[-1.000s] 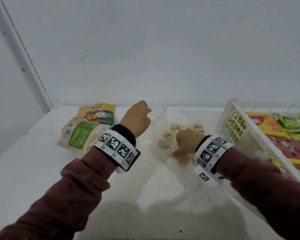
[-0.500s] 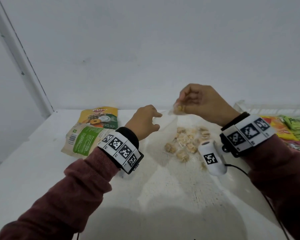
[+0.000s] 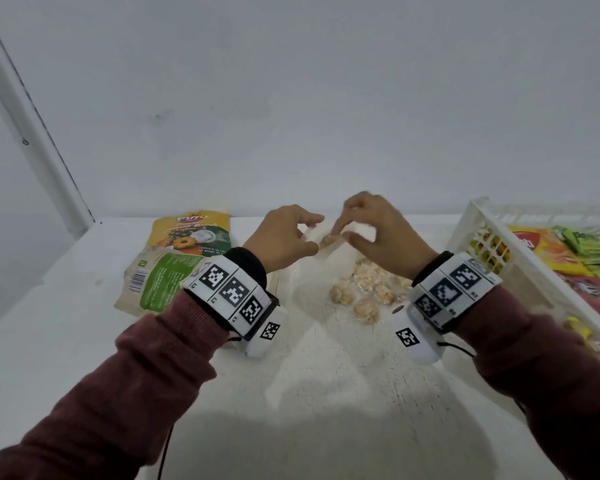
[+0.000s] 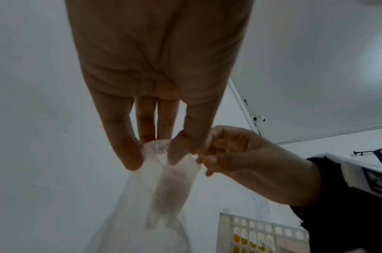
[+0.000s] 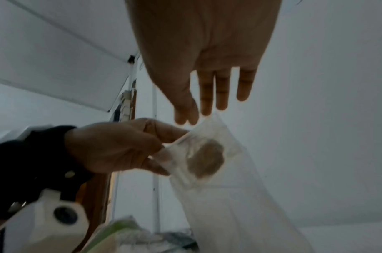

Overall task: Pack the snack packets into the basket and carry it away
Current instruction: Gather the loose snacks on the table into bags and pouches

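My left hand (image 3: 309, 230) pinches the top of a clear plastic bag (image 4: 164, 179) between thumb and fingers and holds it up over the table. My right hand (image 3: 340, 233) meets it from the right, its thumb and forefinger pinching the bag's rim (image 5: 207, 119). One small wrapped snack (image 5: 205, 159) sits inside the bag just below the rim. Several more small wrapped snacks (image 3: 364, 292) lie loose on the table under my right hand. The white basket (image 3: 478, 216) stands at the right, holding colourful packets (image 3: 534, 247).
A yellow pineapple-biscuit packet (image 3: 191, 233) and a beige-and-green packet (image 3: 160, 282) lie on the white table (image 3: 66, 341) left of my left wrist. A white wall closes the back. The basket's perforated wall (image 4: 261, 231) is close on the right.
My right hand rose from the loose snacks with one piece, then came down to the bag's mouth; that piece now sits inside the bag. The left hand kept holding the bag.
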Demonstrator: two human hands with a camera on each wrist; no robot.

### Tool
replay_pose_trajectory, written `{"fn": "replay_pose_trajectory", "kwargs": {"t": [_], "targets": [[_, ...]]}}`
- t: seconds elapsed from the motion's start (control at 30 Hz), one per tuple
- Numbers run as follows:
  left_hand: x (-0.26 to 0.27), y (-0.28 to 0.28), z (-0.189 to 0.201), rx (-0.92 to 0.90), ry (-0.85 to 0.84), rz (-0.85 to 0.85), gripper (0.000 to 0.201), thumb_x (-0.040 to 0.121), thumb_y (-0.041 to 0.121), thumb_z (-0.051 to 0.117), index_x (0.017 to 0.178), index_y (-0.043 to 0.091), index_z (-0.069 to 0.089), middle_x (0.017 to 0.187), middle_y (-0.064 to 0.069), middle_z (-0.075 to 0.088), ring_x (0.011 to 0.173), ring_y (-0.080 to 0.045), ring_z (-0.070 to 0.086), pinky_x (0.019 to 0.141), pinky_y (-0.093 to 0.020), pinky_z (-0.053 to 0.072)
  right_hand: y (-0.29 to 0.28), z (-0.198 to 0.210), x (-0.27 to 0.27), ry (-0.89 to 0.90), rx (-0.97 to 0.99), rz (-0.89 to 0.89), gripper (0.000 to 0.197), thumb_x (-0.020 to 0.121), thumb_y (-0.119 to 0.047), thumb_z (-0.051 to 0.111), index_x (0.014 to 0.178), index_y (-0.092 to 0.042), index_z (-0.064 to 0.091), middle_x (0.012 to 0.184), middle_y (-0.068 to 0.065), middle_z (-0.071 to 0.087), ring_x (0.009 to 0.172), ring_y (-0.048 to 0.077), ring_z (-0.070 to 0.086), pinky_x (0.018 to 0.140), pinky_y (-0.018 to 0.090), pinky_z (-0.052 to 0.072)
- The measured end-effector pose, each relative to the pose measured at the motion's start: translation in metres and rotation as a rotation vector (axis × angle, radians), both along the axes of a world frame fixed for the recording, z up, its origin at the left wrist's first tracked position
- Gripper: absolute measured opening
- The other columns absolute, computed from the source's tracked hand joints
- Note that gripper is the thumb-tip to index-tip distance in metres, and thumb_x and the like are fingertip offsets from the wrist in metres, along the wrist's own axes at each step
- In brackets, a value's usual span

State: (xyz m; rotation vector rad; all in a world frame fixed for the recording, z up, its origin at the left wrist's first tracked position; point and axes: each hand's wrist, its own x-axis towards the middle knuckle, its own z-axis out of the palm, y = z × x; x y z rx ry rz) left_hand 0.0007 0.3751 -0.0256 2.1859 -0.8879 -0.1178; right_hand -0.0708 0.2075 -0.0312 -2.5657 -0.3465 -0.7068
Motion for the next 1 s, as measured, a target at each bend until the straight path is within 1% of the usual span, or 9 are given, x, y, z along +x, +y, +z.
{"fn": "replay_pose_trajectory", "kwargs": {"t": [0.07, 0.17, 0.33, 0.5, 0.57, 0.7, 0.83, 0.93, 1.0], "targets": [[0.002, 0.001, 0.000, 0.025, -0.026, -0.002, 0.048, 0.079, 0.008, 0.062, 0.125, 0.018, 0.056, 0.120, 0.001, 0.056, 0.084, -0.011, 0.052, 0.064, -0.010, 0.039, -0.011, 0.002, -0.003, 0.047, 0.183, -0.149, 0.018, 0.077, 0.006, 0.060, 0.078, -0.012, 0.062, 0.077, -0.003, 0.055, 0.067, -0.001, 0.047, 0.064, 0.004, 0.037], [0.004, 0.001, -0.001, 0.051, -0.040, -0.011, 0.044, 0.082, 0.010, 0.059, 0.126, 0.018, 0.056, 0.121, 0.002, 0.055, 0.086, -0.007, 0.048, 0.061, -0.005, 0.037, -0.016, -0.008, -0.005, 0.570, 0.028, -0.252, 0.010, 0.080, -0.005, 0.065, 0.086, -0.013, 0.065, 0.070, -0.010, 0.054, 0.065, 0.003, 0.051, 0.054, 0.005, 0.038], [0.007, -0.002, -0.004, 0.057, -0.025, -0.011, 0.042, 0.084, 0.007, 0.053, 0.124, 0.018, 0.056, 0.124, 0.001, 0.055, 0.085, -0.007, 0.047, 0.065, -0.008, 0.036, 0.001, -0.047, -0.004, 0.896, -0.379, -0.223, 0.041, 0.073, -0.039, 0.073, 0.102, -0.016, 0.056, 0.089, -0.007, 0.047, 0.088, 0.014, 0.048, 0.075, 0.023, 0.042], [0.007, -0.001, -0.004, 0.063, -0.039, -0.008, 0.042, 0.085, 0.007, 0.053, 0.126, 0.018, 0.056, 0.123, 0.001, 0.054, 0.087, -0.007, 0.045, 0.064, -0.009, 0.035, 0.010, -0.047, -0.002, 0.855, -0.570, -0.154, 0.017, 0.084, -0.014, 0.059, 0.097, -0.013, 0.048, 0.095, 0.002, 0.045, 0.083, 0.019, 0.046, 0.056, 0.019, 0.034], [0.006, 0.000, -0.003, 0.067, -0.048, 0.007, 0.042, 0.086, 0.008, 0.052, 0.127, 0.018, 0.055, 0.124, 0.000, 0.054, 0.087, -0.007, 0.046, 0.067, -0.009, 0.034, 0.011, -0.041, -0.001, 0.789, -0.530, -0.195, 0.017, 0.090, -0.009, 0.046, 0.106, -0.009, 0.050, 0.094, 0.005, 0.047, 0.082, 0.020, 0.048, 0.059, 0.022, 0.038], [0.004, 0.001, 0.000, 0.066, -0.086, 0.053, 0.043, 0.088, 0.009, 0.050, 0.130, 0.016, 0.052, 0.127, -0.003, 0.052, 0.091, -0.010, 0.047, 0.079, -0.012, 0.032, 0.013, -0.037, 0.009, 0.652, -0.563, -0.282, 0.022, 0.089, -0.003, 0.036, 0.099, -0.005, 0.055, 0.097, 0.010, 0.060, 0.082, 0.026, 0.059, 0.068, 0.033, 0.046], [0.001, -0.001, 0.002, 0.081, -0.106, 0.082, 0.043, 0.089, 0.009, 0.048, 0.132, 0.014, 0.050, 0.128, -0.005, 0.051, 0.108, -0.018, 0.051, 0.084, -0.014, 0.032, 0.022, -0.040, 0.018, 0.696, -0.572, -0.296, 0.025, 0.095, -0.022, 0.034, 0.085, -0.008, 0.052, 0.080, 0.005, 0.055, 0.077, 0.024, 0.054, 0.061, 0.028, 0.037], [0.000, -0.002, 0.002, 0.107, -0.107, 0.077, 0.043, 0.089, 0.010, 0.048, 0.133, 0.012, 0.049, 0.128, -0.007, 0.050, 0.113, -0.021, 0.050, 0.089, -0.018, 0.032, 0.024, -0.046, 0.021, 0.802, -0.689, -0.310, 0.048, 0.086, -0.054, 0.049, 0.106, -0.011, 0.054, 0.097, 0.004, 0.061, 0.087, 0.022, 0.057, 0.074, 0.031, 0.041], [-0.001, -0.002, 0.000, 0.123, -0.102, 0.075, 0.043, 0.090, 0.009, 0.046, 0.133, 0.012, 0.048, 0.128, -0.007, 0.050, 0.115, -0.022, 0.048, 0.091, -0.019, 0.032, 0.021, -0.052, 0.024, 0.846, -0.722, -0.292, 0.056, 0.078, -0.055, 0.062, 0.110, -0.010, 0.053, 0.099, 0.003, 0.062, 0.087, 0.022, 0.058, 0.075, 0.032, 0.045]]}}
